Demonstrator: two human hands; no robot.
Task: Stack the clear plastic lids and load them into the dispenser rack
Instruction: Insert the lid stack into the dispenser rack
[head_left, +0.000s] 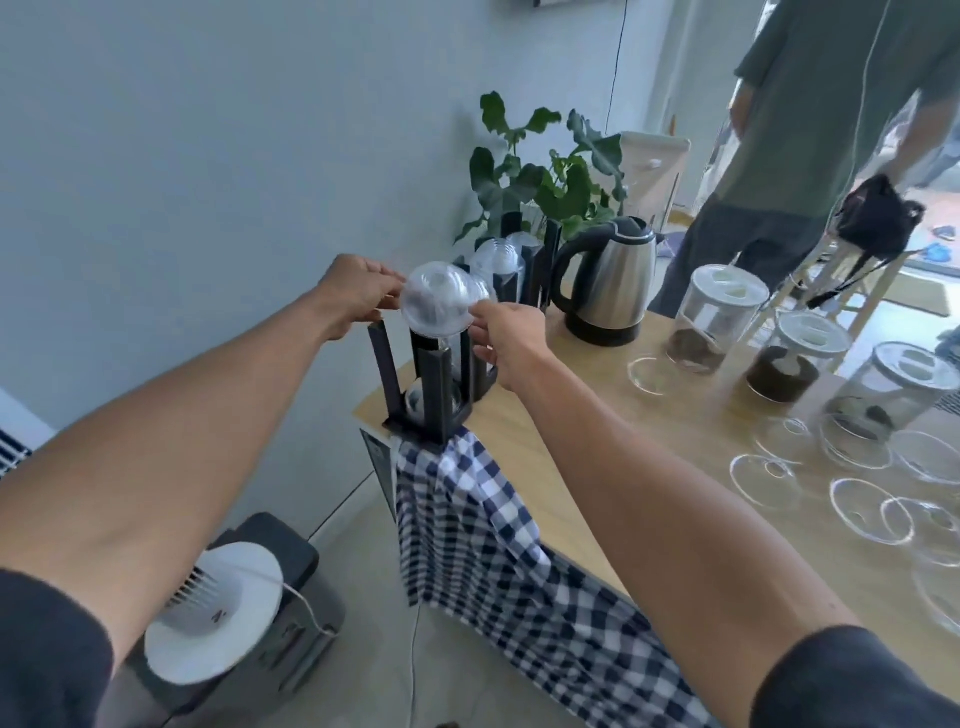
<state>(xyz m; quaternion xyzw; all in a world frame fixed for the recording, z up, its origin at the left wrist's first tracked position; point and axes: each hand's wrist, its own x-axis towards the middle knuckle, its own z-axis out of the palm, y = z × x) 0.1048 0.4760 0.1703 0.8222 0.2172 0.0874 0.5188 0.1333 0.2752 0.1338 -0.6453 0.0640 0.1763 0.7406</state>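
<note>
Pinching a stack of clear domed lids (439, 304) from both sides, the left hand (358, 296) and right hand (511, 338) hold it at the top of the black dispenser rack (434, 384), which stands at the table's (597, 415) far-left corner. How many lids are stacked is unclear. A checked cloth (498, 545) drapes over the near edge.
</note>
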